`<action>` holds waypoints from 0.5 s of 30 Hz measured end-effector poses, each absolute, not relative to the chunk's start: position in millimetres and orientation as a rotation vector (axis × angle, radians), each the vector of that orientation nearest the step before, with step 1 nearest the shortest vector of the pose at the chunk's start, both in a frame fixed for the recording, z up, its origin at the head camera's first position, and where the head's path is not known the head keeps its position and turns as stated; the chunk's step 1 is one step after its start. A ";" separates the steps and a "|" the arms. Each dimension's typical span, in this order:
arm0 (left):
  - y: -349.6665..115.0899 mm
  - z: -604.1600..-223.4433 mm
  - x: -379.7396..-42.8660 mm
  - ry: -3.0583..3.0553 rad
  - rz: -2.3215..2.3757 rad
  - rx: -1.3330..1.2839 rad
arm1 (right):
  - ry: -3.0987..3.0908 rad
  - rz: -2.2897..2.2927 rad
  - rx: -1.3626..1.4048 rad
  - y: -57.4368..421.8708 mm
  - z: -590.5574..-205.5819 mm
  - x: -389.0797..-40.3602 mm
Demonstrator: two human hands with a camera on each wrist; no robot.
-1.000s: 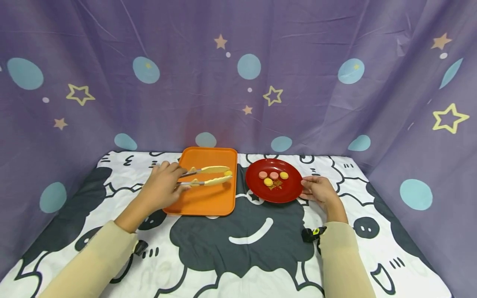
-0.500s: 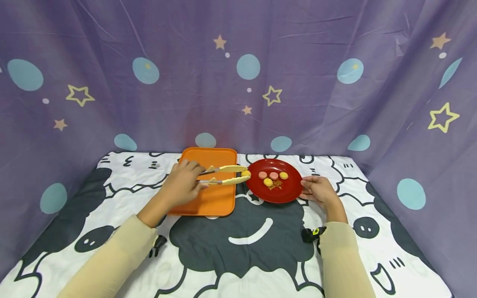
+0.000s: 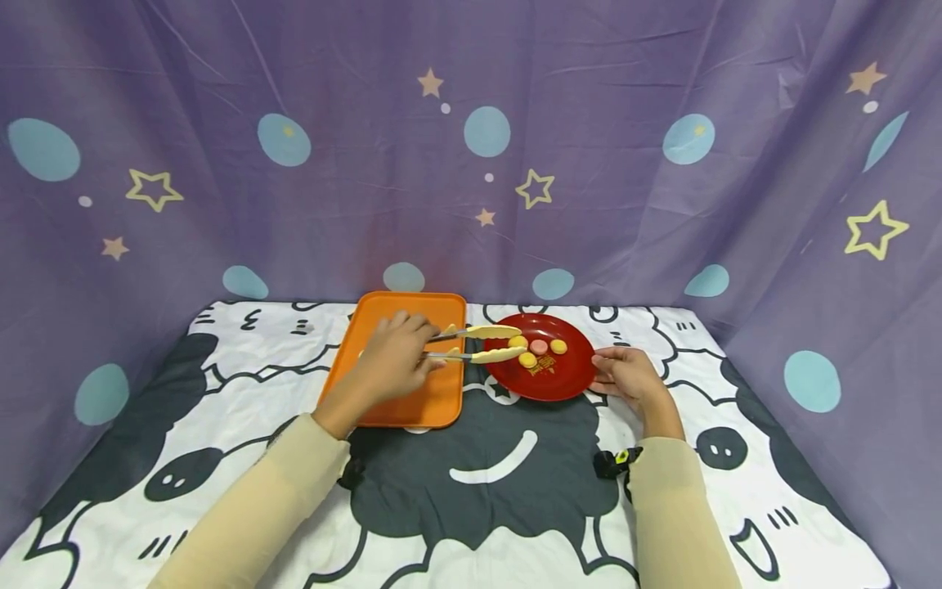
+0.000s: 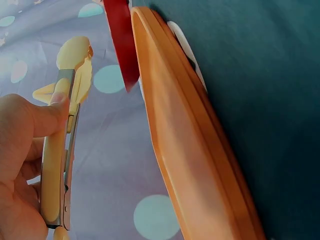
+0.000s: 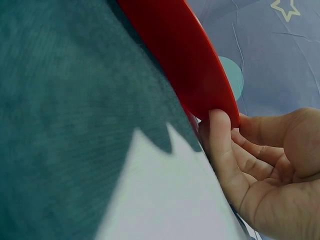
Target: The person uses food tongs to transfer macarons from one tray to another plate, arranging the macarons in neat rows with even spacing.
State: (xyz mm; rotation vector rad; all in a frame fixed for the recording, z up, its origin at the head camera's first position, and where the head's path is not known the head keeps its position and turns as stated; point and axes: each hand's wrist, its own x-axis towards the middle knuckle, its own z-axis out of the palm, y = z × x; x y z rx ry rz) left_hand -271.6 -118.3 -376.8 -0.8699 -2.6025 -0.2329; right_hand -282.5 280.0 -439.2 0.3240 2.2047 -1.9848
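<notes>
My left hand (image 3: 393, 360) grips a pair of tongs (image 4: 55, 165) with cream-yellow tips and metal arms. Between the tips sits a yellow macaron (image 3: 518, 341), over the left part of a red plate (image 3: 562, 380). Other macarons are on that plate: a pink one (image 3: 540, 348) and two yellow ones, one at the right (image 3: 559, 347) and one in front (image 3: 527, 361). Another pink macaron, seen earlier, is hidden behind the held one and the tongs. With thumb and fingers, my right hand (image 3: 629, 378) pinches the plate's right rim, also visible in the right wrist view.
An orange tray (image 3: 441, 409) lies left of the plate, partly under my left hand and the tongs. A black-and-white cartoon cloth (image 3: 471, 499) covers the table. A purple curtain (image 3: 353, 204) hangs behind the table's far edge and at both sides.
My left hand has moved right, carrying the yellow macaron in the tongs from above the orange tray to above the red plate. My right hand has stayed at the plate's rim.
</notes>
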 end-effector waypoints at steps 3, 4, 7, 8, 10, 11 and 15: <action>-111.5 -377.8 -274.2 -2.618 -0.254 -0.873 | 2.199 -1.990 0.323 280.0 -438.7 -282.5; -109.4 -378.0 -275.1 -2.624 -0.261 -0.874 | 2.197 -1.994 0.325 280.2 -438.7 -282.7; -102.9 -378.5 -278.0 -2.636 -0.265 -0.874 | 2.194 -2.000 0.315 280.9 -438.8 -282.8; -100.7 -378.6 -279.0 -2.640 -0.267 -0.876 | 2.193 -2.003 0.313 281.0 -439.0 -282.9; -96.4 -379.0 -281.1 -2.646 -0.267 -0.879 | 2.191 -2.007 0.307 280.9 -439.5 -282.9; -94.4 -379.2 -282.0 -2.649 -0.264 -0.881 | 2.190 -2.008 0.305 280.7 -439.6 -282.9; -86.7 -380.6 -285.3 -2.659 -0.266 -0.890 | 2.185 -2.014 0.305 280.4 -440.2 -283.1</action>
